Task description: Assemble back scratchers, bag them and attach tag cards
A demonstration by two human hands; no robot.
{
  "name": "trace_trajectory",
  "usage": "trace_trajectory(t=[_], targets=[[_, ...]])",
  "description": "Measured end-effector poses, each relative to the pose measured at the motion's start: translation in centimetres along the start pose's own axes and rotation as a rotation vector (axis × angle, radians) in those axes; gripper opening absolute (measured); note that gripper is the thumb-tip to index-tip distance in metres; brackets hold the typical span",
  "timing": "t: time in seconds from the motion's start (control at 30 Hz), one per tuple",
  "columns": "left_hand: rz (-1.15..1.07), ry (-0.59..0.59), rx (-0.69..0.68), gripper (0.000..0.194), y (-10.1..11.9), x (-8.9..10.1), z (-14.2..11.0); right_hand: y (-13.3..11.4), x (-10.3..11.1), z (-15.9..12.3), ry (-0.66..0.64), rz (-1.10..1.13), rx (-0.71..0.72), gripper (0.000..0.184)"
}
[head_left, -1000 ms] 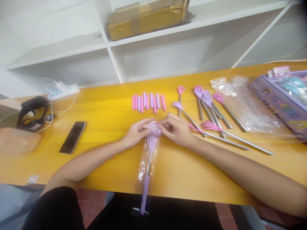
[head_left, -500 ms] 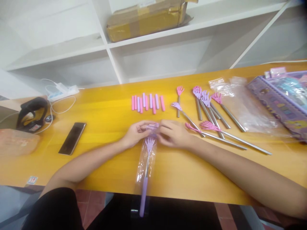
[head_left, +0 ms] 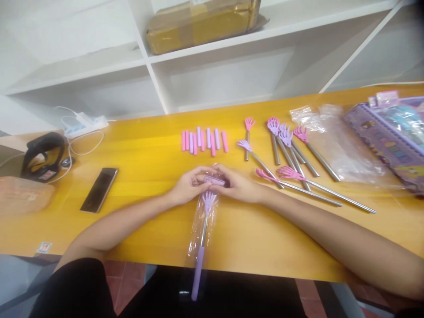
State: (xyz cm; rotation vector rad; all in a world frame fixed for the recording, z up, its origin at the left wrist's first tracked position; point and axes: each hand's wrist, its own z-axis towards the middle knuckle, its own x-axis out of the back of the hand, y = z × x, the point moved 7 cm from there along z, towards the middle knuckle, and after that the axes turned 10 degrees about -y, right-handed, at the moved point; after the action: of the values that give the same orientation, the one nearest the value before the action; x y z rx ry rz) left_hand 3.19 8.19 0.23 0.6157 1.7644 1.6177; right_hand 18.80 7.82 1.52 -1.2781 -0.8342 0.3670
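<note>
A purple back scratcher (head_left: 199,269) with a small hand-shaped head lies inside a clear plastic bag (head_left: 195,234), its handle reaching past the table's front edge. At the bag's top end, a purple header card (head_left: 215,180) sits between my two hands. My left hand (head_left: 190,185) pinches the card's left side with thumb and fingers. From the other side, my right hand (head_left: 236,184) closes on the card's right end. Several unbagged back scratchers (head_left: 291,148) with pink or purple heads and bare metal rods lie to the right.
Several pink and purple handle tubes (head_left: 202,140) stand in a row behind my hands. Empty clear bags (head_left: 347,150) lie beside a purple box (head_left: 380,143) at right. A phone (head_left: 99,190), a black headset-like strap (head_left: 43,157) and a power strip (head_left: 86,126) are at left.
My right hand has turned and its fingers have come around the card's right end. The card now shows flatter between both hands. The bagged back scratcher stays nearly in place.
</note>
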Motion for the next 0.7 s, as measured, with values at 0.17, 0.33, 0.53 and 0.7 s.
trace_trajectory(t=[0.17, 0.33, 0.53, 0.7], targets=[[0.005, 0.004, 0.002, 0.048, -0.04, 0.09, -0.01, -0.15, 0.05, 0.11, -0.034, -0.018, 0.015, 0.045], [0.005, 0.001, -0.009, 0.045, -0.10, 0.08, 0.03, -0.06, 0.05, 0.27, -0.060, -0.015, 0.042, 0.045], [0.008, -0.008, -0.031, 0.047, -0.07, 0.19, 0.08, 0.21, 0.09, 0.28, -0.101, 0.019, 0.058, 0.042], [0.055, 0.010, -0.048, 0.053, 0.16, 0.16, 0.00, -0.46, -0.16, 0.16, -0.025, 0.129, 0.095, 0.051]])
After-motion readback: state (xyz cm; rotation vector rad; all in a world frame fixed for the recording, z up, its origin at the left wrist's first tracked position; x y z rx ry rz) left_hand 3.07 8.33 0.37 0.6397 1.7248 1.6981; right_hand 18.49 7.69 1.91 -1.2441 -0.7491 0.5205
